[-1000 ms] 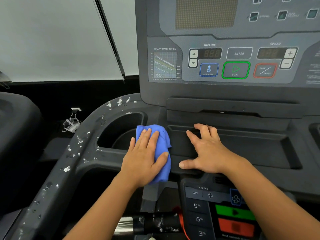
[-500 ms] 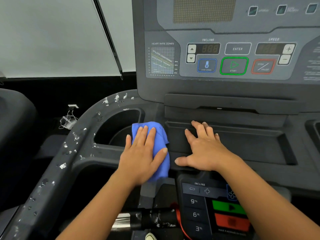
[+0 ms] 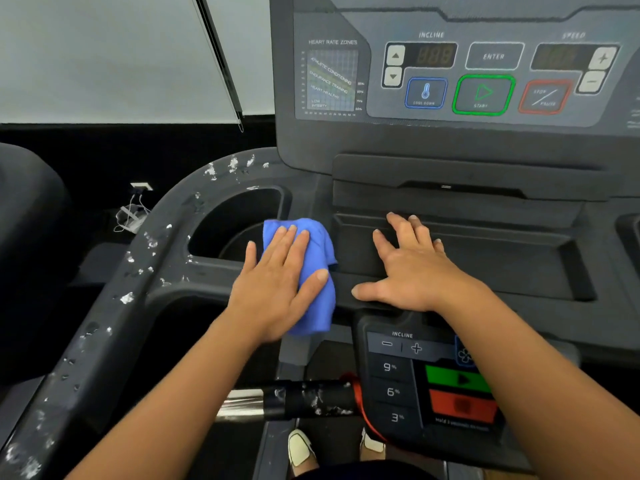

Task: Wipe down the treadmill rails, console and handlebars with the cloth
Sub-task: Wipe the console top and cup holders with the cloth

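A blue cloth [image 3: 320, 247] lies on the dark ledge between the left cup holder [image 3: 232, 220] and the console tray [image 3: 485, 258]. My left hand [image 3: 277, 289] presses flat on the cloth, thumb curled round its right side. To the right of the cloth, my right hand [image 3: 412, 271] rests flat on the tray's front lip, fingers spread, holding nothing. The console panel [image 3: 450, 81] with its buttons rises behind. The curved left handlebar [image 3: 138, 271] is speckled with white flakes.
A lower keypad [image 3: 415, 375] with incline buttons sits below my right wrist. The front grip bar [image 3: 294, 400] with a metal sensor and a red safety cord [image 3: 356, 393] runs under my arms. My shoes [image 3: 301, 448] show on the belt. A neighbouring machine [image 3: 27, 237] stands left.
The view has tilted, so the console sits higher in frame. Both hands and the cloth stay at almost the same spot on the ledge.
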